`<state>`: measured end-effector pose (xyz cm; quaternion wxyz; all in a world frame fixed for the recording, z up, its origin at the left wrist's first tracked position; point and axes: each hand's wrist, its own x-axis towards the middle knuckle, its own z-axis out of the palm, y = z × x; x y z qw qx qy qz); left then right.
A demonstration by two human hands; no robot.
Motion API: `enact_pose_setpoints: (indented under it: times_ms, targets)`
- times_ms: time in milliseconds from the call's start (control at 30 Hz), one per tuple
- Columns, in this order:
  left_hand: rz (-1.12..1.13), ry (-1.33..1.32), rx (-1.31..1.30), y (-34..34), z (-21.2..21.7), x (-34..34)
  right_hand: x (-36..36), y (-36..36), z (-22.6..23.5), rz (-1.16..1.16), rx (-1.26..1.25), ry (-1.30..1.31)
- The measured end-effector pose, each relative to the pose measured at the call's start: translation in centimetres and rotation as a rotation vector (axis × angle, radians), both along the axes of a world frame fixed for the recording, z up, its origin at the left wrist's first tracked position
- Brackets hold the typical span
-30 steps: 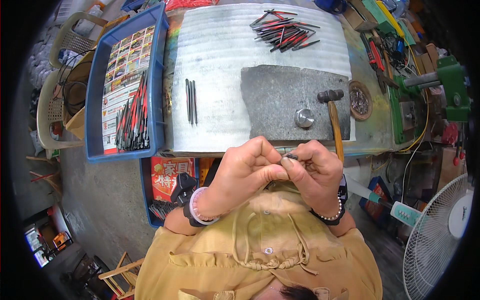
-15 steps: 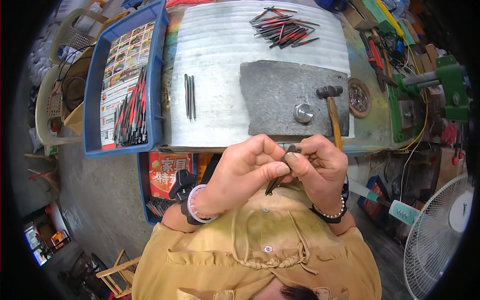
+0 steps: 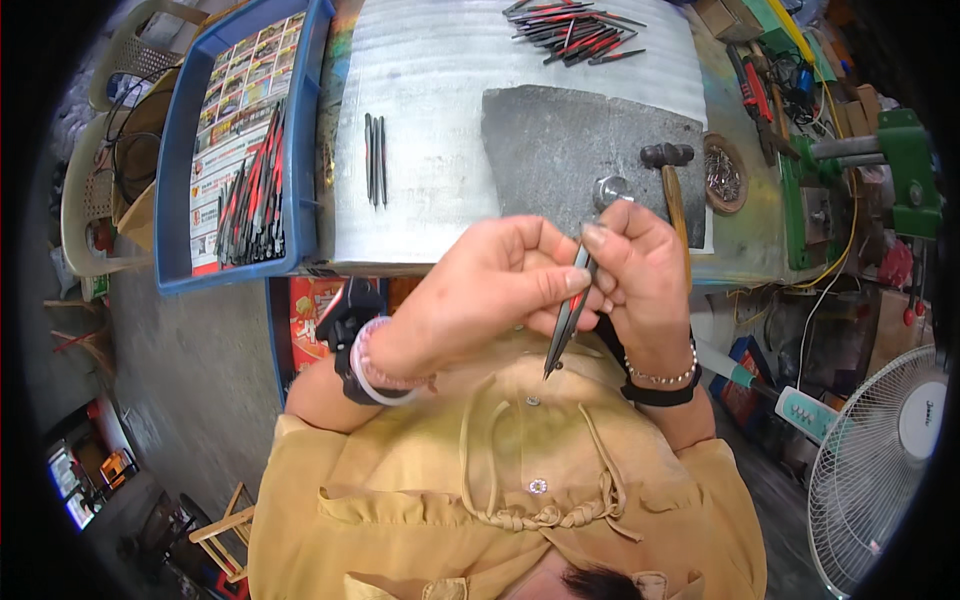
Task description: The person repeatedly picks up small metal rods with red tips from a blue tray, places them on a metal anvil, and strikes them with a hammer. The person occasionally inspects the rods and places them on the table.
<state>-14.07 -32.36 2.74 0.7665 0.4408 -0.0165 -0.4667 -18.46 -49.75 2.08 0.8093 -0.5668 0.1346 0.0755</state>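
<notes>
In front of my chest, I hold a slim black-and-red tool point(image 3: 567, 328) with narrow legs that run close together down to pointed tips. My left hand point(image 3: 490, 285) pinches it between thumb and fingers along its upper part. My right hand point(image 3: 640, 262) grips its top end, the thumb and forefinger closed on it. The fingers hide the tool's upper end. Just beyond my right fingers, a round metal block point(image 3: 612, 189) rests on a dark grey stone slab point(image 3: 550, 140), partly covered by my hand. A hammer point(image 3: 674, 195) with a wooden handle lies across the slab's right side.
Several slim dark pieces point(image 3: 375, 160) lie on the white sheet point(image 3: 430, 100), with a black-and-red pile point(image 3: 580, 32) at its far end. A blue tray point(image 3: 300, 160) at left holds more. Right are a bowl of small metal parts point(image 3: 724, 172), a green vise point(image 3: 905, 175) and a fan point(image 3: 870, 480).
Both hands have risen slightly in the picture, and the tool now shows more of its length, with red visible. The view has shifted, so the table sits higher.
</notes>
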Motion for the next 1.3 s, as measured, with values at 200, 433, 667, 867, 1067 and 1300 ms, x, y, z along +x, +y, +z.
enact_pose_setpoints:
  times_ms: [200, 433, 667, 867, 1067, 1300]
  targets:
    - [0.005, 0.164, -0.024, -0.2, -0.9, 1.1, 1.0, -0.2, -1.8, -0.021, 0.210, 0.083]
    - [-0.028, 0.290, -0.148, 0.0, -1.4, 1.4, 0.9, 0.1, -1.8, -0.041, 0.235, 0.101]
    - [-0.077, 0.313, -0.203, 0.5, -1.4, 1.5, 0.4, 0.8, -1.3, -0.056, 0.281, 0.042]
    - [-0.095, 0.206, -0.089, 0.5, -0.9, 1.0, -0.6, 0.7, -0.6, -0.042, 0.209, 0.074]
    - [0.171, -0.327, 0.276, 2.1, -2.2, 1.6, -2.2, -6.8, 2.0, -0.147, -0.150, -0.212]
    - [0.585, -1.127, 1.309, 4.6, -7.9, 7.4, -0.7, -25.9, -2.8, -0.491, -0.727, -0.010]
